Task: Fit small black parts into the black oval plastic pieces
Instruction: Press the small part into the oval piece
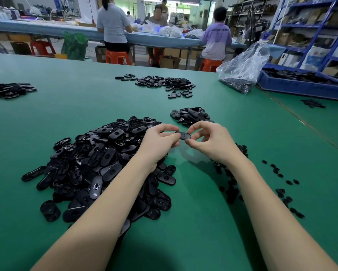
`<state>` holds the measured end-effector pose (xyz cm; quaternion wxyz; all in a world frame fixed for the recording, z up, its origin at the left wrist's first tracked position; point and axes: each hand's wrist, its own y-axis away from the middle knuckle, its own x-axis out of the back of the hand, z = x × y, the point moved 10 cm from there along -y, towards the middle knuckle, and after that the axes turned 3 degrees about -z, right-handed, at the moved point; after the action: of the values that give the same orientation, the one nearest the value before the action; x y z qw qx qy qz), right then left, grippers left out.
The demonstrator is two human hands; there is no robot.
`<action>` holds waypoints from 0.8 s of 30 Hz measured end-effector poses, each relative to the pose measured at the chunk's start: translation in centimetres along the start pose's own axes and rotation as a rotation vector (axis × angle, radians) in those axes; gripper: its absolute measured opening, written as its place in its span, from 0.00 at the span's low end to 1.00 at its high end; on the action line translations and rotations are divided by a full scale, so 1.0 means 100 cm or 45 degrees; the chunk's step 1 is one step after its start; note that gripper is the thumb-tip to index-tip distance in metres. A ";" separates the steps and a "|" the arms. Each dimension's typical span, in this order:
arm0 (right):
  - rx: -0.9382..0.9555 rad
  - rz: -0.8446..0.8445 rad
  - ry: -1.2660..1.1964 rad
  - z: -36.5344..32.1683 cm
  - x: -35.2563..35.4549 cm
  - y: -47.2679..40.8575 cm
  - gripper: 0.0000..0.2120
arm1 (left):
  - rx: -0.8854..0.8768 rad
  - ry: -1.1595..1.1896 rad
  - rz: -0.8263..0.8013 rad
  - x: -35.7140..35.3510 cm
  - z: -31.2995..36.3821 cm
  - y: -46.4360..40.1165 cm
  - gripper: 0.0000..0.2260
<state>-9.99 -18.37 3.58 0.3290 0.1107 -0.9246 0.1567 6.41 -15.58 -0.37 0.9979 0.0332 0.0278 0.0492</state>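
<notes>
Left hand point(160, 142) and right hand point(209, 141) both pinch one black oval piece point(182, 135), held in air above green table point(203, 222). Fingers of each hand curled round its ends. Small part in it: cannot tell. Big pile of oval pieces point(105, 169) at 9 o'clock from hands, under left arm. Smaller pile point(190, 116) at 12 o'clock, near. Small black parts point(281, 190) scattered at 4 o'clock. Clear plastic bag point(244, 69) far off at 1 o'clock, beside blue tray point(301, 87).

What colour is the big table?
Green: the table shows best in the head view.
</notes>
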 end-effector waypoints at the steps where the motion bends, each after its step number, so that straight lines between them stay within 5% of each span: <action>1: -0.024 0.026 0.008 0.005 0.003 -0.001 0.07 | 0.006 0.005 0.001 0.000 0.000 -0.001 0.06; 11: -0.494 0.373 0.132 0.055 0.054 -0.049 0.06 | 0.070 0.002 -0.071 -0.007 -0.001 -0.003 0.03; 24: -0.561 0.435 0.182 0.058 0.046 -0.085 0.11 | 0.059 -0.022 -0.121 -0.004 -0.002 -0.005 0.02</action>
<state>-14.22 -28.78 4.14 0.3784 -0.1321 -0.9161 0.0126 6.04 -16.07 -0.54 0.9982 0.0554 0.0218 0.0009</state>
